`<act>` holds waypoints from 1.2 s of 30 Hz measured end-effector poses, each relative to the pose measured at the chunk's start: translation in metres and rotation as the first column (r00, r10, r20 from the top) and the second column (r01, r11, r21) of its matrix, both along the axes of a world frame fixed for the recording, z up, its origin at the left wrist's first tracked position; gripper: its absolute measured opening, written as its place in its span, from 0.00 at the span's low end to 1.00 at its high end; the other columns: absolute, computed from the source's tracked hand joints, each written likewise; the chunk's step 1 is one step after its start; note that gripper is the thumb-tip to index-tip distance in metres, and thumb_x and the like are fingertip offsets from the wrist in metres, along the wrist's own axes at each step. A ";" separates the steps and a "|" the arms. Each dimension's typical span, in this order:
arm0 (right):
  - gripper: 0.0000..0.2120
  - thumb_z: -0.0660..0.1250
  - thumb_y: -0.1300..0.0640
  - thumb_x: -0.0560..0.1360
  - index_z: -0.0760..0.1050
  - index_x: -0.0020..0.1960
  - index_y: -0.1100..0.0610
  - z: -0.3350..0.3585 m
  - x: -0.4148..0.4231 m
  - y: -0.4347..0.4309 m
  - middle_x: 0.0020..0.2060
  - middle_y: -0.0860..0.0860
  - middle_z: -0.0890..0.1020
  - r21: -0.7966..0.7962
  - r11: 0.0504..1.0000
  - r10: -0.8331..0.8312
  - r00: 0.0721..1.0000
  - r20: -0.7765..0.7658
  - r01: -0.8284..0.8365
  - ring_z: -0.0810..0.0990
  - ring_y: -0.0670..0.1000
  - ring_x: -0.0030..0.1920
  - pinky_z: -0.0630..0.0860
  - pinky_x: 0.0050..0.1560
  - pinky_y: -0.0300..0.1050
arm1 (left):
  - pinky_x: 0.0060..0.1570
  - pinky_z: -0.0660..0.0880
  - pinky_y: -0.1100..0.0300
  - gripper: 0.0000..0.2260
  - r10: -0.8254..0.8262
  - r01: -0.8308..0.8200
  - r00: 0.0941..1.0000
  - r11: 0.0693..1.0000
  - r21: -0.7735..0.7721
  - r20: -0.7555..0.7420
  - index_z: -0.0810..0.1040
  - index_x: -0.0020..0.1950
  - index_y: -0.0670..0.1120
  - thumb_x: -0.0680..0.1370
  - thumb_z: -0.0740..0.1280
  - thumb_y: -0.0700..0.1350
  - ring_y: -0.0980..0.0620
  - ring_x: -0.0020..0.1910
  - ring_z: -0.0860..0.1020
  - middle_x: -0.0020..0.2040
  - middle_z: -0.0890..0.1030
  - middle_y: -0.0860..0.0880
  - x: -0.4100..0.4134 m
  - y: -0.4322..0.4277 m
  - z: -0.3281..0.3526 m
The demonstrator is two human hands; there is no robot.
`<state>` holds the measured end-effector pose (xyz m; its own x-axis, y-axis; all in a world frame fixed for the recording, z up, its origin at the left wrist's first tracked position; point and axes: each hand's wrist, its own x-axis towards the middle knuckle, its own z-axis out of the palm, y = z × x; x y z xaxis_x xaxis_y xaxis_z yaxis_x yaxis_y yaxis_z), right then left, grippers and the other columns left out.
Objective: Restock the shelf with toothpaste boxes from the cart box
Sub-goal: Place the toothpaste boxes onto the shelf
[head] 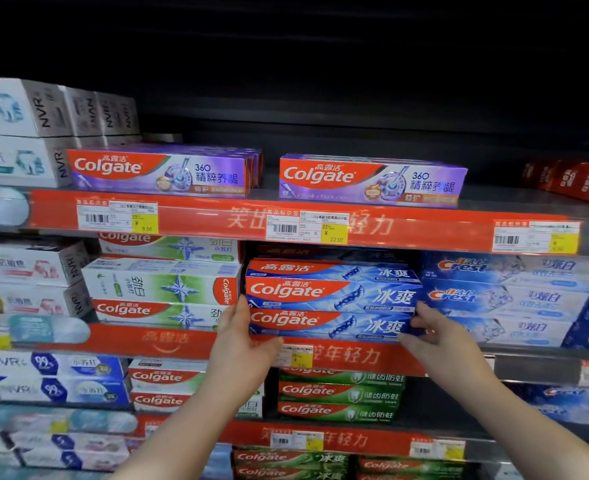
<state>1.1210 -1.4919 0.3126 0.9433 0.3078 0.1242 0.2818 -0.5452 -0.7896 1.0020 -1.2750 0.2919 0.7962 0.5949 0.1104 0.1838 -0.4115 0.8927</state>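
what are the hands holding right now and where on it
Blue Colgate boxes, stacked on the shelf: left hand at the stack's left end, right hand at its right end, one grip per short end.

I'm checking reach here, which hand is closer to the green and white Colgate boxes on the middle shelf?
Left. The left hand sits at the blue Colgate stack's left end, right beside the green and white Colgate boxes. The right hand is at the stack's far right end.

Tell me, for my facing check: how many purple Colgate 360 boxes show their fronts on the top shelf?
2: left purple Colgate 360 box beside the white NVR boxes; right purple Colgate 360 box at centre. More boxes stand behind both, partly hidden.
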 end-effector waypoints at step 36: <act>0.17 0.66 0.58 0.73 0.72 0.62 0.56 0.002 -0.001 -0.004 0.56 0.53 0.78 -0.062 0.998 0.011 1.000 -0.014 -0.012 0.78 0.53 0.52 0.74 0.56 0.50 | 0.38 0.70 0.64 0.23 -0.021 0.048 0.992 0.973 -0.226 0.124 0.68 0.39 0.62 0.75 0.63 0.31 0.63 0.40 0.74 0.38 0.75 0.61 -0.007 -0.005 0.017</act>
<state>1.1201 -1.4963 0.3145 0.9411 0.3256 0.0918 0.2781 -0.5902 -0.7579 0.9953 -1.2801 0.3085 0.8059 0.5877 0.0709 0.0590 -0.1989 0.9782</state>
